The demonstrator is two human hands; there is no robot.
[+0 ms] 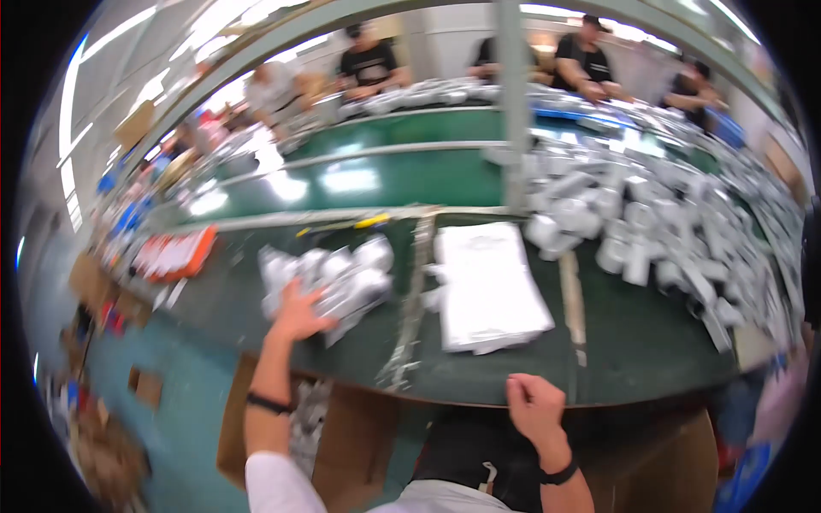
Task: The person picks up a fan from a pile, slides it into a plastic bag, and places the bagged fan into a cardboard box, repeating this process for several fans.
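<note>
Head view gives me a blurred look down onto the dark green counter (641, 342). My left hand (298, 315) lies with fingers spread wide on the near edge of a heap of small silvery plastic-wrapped packets (329, 278); I cannot tell whether it grips any of them. The heap sits left of centre on the counter, its long axis running left to right and rising slightly toward the right. My right hand (532, 405) is curled narrow at the counter's near rim, holding nothing that I can see. Between the hands, further back, lies a flat stack of white rectangular bags (487, 286), long side pointing away from me. To the right spreads a big pile of white and grey wrapped rolls (650, 231) (too smeared to tell apart). An orange-rimmed flat tray (175, 254) sits at far left. Below the counter stands an open brown cardboard box (342, 436).
</note>
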